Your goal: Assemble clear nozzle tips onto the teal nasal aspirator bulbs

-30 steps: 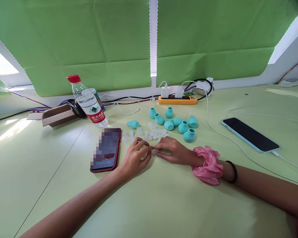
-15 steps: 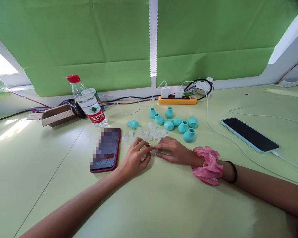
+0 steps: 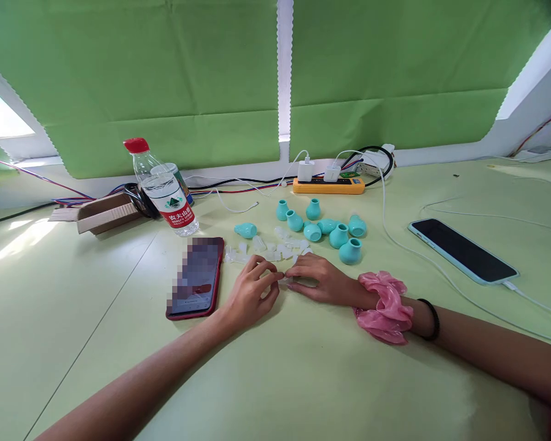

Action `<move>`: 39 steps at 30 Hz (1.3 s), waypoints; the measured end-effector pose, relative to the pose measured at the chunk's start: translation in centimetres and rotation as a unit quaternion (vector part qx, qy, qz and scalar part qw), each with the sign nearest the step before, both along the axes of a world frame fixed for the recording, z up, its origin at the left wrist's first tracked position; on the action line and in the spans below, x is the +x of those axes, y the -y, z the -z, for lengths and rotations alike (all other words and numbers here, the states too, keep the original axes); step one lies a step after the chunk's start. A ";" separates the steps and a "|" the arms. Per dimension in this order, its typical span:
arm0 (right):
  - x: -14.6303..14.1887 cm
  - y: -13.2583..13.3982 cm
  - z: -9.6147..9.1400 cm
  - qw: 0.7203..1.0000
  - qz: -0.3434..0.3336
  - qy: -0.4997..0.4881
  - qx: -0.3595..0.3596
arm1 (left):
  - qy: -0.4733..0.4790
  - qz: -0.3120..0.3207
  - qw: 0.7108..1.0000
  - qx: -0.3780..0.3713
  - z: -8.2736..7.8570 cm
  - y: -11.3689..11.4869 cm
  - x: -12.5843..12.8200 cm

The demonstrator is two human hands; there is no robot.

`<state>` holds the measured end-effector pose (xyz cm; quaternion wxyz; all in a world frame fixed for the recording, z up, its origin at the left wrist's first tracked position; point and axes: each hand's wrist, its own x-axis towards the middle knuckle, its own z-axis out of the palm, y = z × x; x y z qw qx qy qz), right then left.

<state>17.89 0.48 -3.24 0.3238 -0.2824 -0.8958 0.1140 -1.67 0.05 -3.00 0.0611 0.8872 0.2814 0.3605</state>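
Near the table's middle, left hand (image 3: 250, 293) and right hand (image 3: 319, 280) meet fingertip to fingertip — curled over a small clear piece (image 3: 285, 280), mostly hidden — grip unclear.

My left hand (image 3: 250, 293) shifts only slightly: its fingers (image 3: 267, 280) curl a little closer around the small clear piece (image 3: 286, 280) pinched where they meet my right hand (image 3: 321, 281). My view drifts a touch, so everything sits marginally lower.
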 end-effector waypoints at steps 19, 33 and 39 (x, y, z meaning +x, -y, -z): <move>-0.1 0.2 -0.3 1.000 0.011 0.019 0.009 | -0.014 -0.007 1.000 0.002 -0.2 0.1 0.0; 0.1 -0.2 0.2 0.998 -0.004 0.027 0.055 | -0.085 -0.080 0.993 -0.027 -0.6 0.4 0.4; 0.0 0.0 0.0 0.997 0.000 0.041 0.064 | -0.082 -0.069 0.994 -0.024 -0.4 0.2 0.3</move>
